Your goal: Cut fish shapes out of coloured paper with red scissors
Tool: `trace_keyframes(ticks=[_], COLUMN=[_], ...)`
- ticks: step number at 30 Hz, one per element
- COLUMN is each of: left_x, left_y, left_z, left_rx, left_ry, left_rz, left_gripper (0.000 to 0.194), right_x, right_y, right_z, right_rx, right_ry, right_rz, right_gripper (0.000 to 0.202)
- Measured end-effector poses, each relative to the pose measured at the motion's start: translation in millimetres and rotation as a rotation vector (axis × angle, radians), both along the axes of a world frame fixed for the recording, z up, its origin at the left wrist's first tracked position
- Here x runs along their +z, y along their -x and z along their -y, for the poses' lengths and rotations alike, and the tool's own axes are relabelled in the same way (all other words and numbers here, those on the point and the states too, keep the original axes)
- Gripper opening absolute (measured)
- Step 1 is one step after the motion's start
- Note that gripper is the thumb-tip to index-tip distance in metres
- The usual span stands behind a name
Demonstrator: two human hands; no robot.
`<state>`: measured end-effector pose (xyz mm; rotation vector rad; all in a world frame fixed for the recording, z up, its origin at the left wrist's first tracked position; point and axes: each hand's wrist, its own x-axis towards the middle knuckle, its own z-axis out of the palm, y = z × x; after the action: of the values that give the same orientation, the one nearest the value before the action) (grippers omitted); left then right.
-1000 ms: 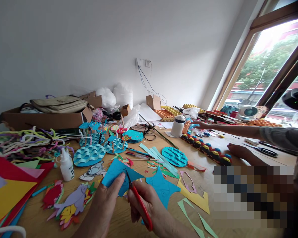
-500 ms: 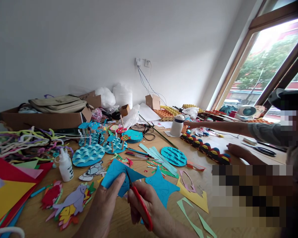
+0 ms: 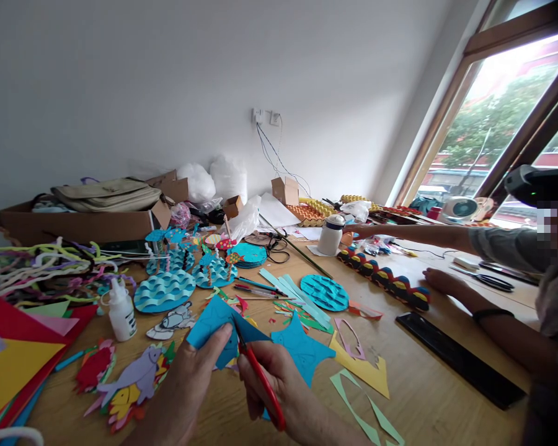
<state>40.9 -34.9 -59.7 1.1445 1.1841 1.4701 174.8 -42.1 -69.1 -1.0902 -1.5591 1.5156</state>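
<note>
My left hand [image 3: 199, 365] pinches a blue sheet of paper [image 3: 210, 325] with drawn lines, thumb on top. In my right hand [image 3: 279, 378] are red-handled scissors [image 3: 266, 387], their dark blades at a slit in the sheet's upper edge. Just right of the scissors lies a blue paper cutout [image 3: 302, 348] with pointed corners. Colourful paper fish [image 3: 142, 375] are piled to the left of my left hand, and a white glue bottle [image 3: 122, 313] stands behind them.
Coloured sheets [image 3: 23, 359] lie at the left, green paper scraps [image 3: 365, 402] at the front right. Behind are a blue wavy disc [image 3: 324, 292], a white bottle [image 3: 331, 235] and a cardboard box [image 3: 88, 229]. At the right, another person's arms [image 3: 451, 288] reach over the table near a black tray-like object [image 3: 460, 359].
The sheet and both my hands have shifted very slightly left. The scissors remain at the slit. The black object at the right, blurred out before, now shows.
</note>
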Motion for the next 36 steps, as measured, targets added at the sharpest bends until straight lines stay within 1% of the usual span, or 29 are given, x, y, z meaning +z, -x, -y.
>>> trace_keyframes(ticks=[4, 7, 9, 14, 20, 26, 36], left_x=[5.0, 9.8, 11.3, 7.1, 1.1, -4.8, 2.3], left_y=[2, 2, 2, 3, 2, 4, -1], left_z=[0, 0, -1, 0, 1, 0, 1], left_rx=[-0.035, -0.067, -0.069, -0.042, -0.032, -0.038, -0.047], left_ry=[-0.01, -0.019, -0.034, -0.051, -0.008, 0.0, -0.017], left_rz=[-0.039, -0.083, -0.094, -0.081, -0.042, -0.032, -0.02], left_gripper=[0.012, 0.017, 0.016, 0.011, 0.015, 0.015, 0.015], right_x=[3.7, 3.4, 2.4, -1.2, -4.7, -2.5, 2.4], right_y=[1, 1, 0, -1, 0, 0, -2], right_z=[1, 0, 0, 0, 0, 0, 2], right_rx=[-0.004, -0.006, 0.002, 0.004, -0.008, -0.007, 0.011], right_ry=[0.008, 0.002, -0.023, -0.053, -0.036, -0.039, -0.051], right_rz=[0.026, 0.031, 0.039, 0.036, 0.035, 0.036, 0.038], right_gripper=[0.055, 0.054, 0.053, 0.051, 0.052, 0.054, 0.055])
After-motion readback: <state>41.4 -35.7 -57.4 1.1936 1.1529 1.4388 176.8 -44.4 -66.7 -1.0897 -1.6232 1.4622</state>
